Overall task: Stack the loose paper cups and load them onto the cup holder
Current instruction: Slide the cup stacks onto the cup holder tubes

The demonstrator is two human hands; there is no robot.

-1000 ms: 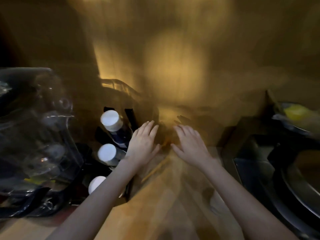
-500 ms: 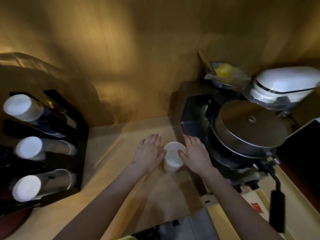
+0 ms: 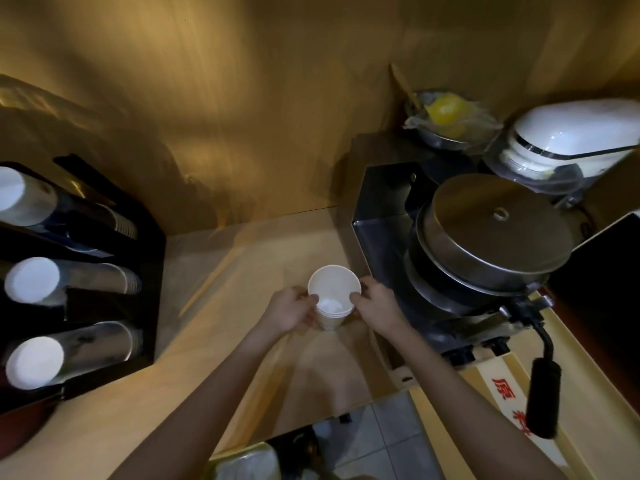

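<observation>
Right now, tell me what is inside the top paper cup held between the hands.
The top paper cup looks empty: white walls and a white bottom. The rims below it show it nested in more cups. The left hand and right hand cover the stack's sides, so their number cannot be told.

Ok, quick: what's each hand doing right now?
Left hand: closed on the left side of the paper cup stack.
Right hand: closed on the same stack's right side.

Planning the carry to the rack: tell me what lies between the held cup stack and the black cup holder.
In the head view, only bare wooden counter lies between the cup stack, gripped by left hand and right hand, and the cup holder.
</observation>
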